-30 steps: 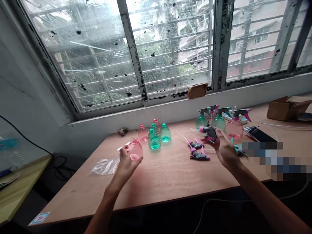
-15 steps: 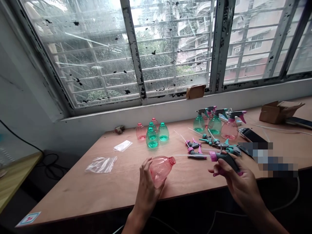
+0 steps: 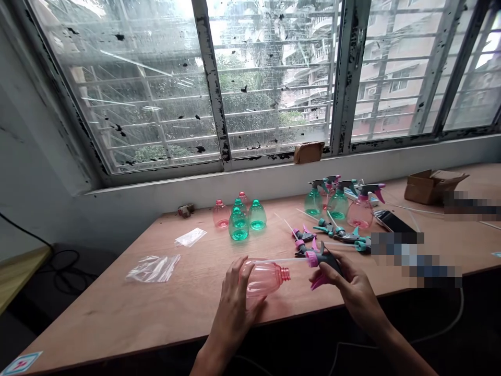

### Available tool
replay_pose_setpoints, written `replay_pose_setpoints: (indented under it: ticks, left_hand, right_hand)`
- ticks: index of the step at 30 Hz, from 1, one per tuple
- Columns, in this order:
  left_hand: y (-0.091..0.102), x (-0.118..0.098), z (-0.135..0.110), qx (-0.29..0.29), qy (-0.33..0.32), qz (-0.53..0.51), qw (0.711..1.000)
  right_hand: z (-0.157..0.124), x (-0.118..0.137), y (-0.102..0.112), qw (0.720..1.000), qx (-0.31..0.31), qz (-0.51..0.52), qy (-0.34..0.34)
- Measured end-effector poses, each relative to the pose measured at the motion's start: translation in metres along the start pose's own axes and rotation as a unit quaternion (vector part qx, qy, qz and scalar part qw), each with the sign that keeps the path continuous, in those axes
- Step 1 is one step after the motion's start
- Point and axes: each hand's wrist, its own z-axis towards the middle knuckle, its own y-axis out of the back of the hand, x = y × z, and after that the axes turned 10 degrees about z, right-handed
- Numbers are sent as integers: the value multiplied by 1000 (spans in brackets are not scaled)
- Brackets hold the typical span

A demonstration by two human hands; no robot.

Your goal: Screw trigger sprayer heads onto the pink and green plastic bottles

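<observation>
Now the right hand (image 3: 352,284) has come closer to the left hand (image 3: 235,297), which is half curled round a pink spray bottle (image 3: 263,279), tipped sideways over the wooden table (image 3: 129,318). The right hand grips a dark-and-pink spray head (image 3: 327,262); its straw (image 3: 287,260) is outside the bottle's neck. The bottle should be light, smooth and squashy, so hold its fat middle. It looks see-through, with a ridged neck.

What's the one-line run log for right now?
left hand: holds pink bottle sideways | right hand: holds pink-and-grey trigger sprayer | tube: outside bottle neck
</observation>
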Motion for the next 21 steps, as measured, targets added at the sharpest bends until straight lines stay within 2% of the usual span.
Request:
replay_pose_setpoints:
  ticks: [4,8,11,15,21]
  left_hand:
    - [-1,-1,1,-7,3,-7,1000]
    - [-2,2,2,-34,15,-22,999]
    - [-3,4,2,-47,29,-30,998]
    - [-3,5,2,-49,42,-43,997]
    - [-3,4,2,-53,34,-39,997]
  right_hand:
    - [0,9,12,996,-74,19,51]
    - [-1,25,23,986,-128,-23,101]
    - [-1,32,25,989,-102,-60,84]
    - [0,27,22,994,-63,-85,42]
    - [3,19,26,996,-70,-45,42]
